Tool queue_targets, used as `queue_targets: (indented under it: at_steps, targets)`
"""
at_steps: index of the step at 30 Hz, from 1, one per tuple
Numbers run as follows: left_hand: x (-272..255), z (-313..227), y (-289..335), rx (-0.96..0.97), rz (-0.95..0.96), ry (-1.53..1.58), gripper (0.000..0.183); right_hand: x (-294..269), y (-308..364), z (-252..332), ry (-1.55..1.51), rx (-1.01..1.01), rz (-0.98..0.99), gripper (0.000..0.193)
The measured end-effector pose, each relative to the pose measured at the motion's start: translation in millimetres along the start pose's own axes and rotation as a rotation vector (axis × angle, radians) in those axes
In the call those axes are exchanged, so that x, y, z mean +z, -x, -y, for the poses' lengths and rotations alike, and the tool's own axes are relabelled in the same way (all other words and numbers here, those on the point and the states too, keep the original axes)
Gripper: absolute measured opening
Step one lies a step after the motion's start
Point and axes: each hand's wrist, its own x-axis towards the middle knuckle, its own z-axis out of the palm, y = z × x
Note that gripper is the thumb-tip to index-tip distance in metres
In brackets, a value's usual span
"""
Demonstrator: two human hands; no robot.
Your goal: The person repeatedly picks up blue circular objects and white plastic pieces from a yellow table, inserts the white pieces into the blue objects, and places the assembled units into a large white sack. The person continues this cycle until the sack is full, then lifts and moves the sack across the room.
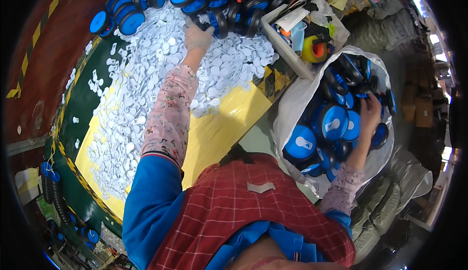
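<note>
Head view: my gloved left hand (197, 38) meets the piled wheels (218, 23), white cutouts (141, 89) around it; my right hand (371, 111) reaches among bagged wheels (334, 123). I cannot tell whether either pinches. Seemingly I'm handling wheels; lifting calls for firm rim holds. Hub emblems (303, 142) look unreadable.

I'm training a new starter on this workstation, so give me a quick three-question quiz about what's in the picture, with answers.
1. What is the main face colour of the wheels in the white sack?
2. True or false: the left hand is over the loose white pieces, outside the white sack.
3. Which is nearest the right hand?
A. yellow-and-orange round object
B. brown cartons
C. wheels in the white sack

Key: 1. Blue. 2. True. 3. C.
</note>
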Motion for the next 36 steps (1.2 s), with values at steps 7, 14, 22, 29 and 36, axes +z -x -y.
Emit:
queue_targets:
  at_steps: [7,14,22,29,36]
  targets:
    - [-8.8,29.5,-14.9,0.004,-0.071,0.140,0.063,206.3,-97.9,207.5,-0.239,-0.774,0.437,0.043]
    - [-146.7,119.3,159.6,-0.149,0.056,0.590,0.038,352.6,-155.4,271.9,0.373,-1.203,0.662,0.060]
    - [-138.8,299.7,418.5,-0.623,-0.133,1.082,0.043,349.4,-143.3,333.3,0.110,-1.347,0.812,0.051]
    - [-89.3,345.4,399.2,-0.613,-0.164,1.421,0.042,285.4,-23.6,430.7,-0.328,-1.198,1.312,0.050]
    - [-110.6,292.3,360.1,-0.295,-0.091,0.171,0.037,341.7,36.1,474.4,-0.236,-0.923,1.511,0.081]
